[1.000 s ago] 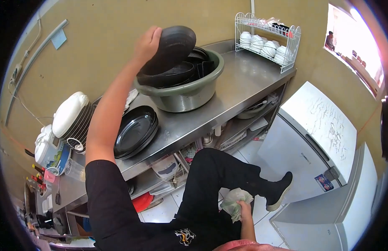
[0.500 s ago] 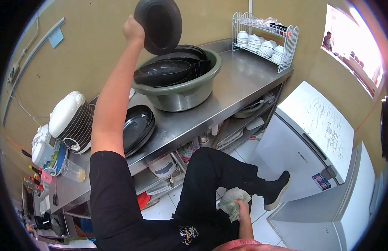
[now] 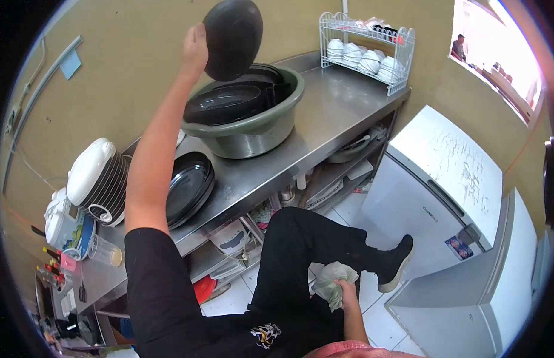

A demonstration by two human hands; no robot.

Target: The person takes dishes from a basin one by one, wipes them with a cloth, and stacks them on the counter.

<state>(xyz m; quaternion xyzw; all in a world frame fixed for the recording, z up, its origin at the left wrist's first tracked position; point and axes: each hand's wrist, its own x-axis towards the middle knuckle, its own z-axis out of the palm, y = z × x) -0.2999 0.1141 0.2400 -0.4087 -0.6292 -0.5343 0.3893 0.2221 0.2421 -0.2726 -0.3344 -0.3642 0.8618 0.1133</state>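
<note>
My left hand (image 3: 194,51) is raised with its fingers closed on the edge of a black plate (image 3: 233,40), an oval one held tilted above a basin. That large grey-green basin (image 3: 247,140) holds several black dishes (image 3: 226,102), which look wet. Below my left forearm, a stack of black oval plates (image 3: 190,185) lies on the steel counter (image 3: 325,113). Low beside my leg, my right hand (image 3: 348,293) grips a crumpled pale green cloth (image 3: 334,283).
A white rack (image 3: 399,59) with white bowls stands at the counter's far end. To the left are a white-lidded appliance (image 3: 98,173), a rice cooker (image 3: 65,221) and a clear plastic cup (image 3: 105,247). A white chest freezer (image 3: 432,197) stands right of my foot.
The black plate has turned in my left hand, so its face now looks plainer and is angled differently. My view has shifted slightly. My right hand still holds the cloth low down.
</note>
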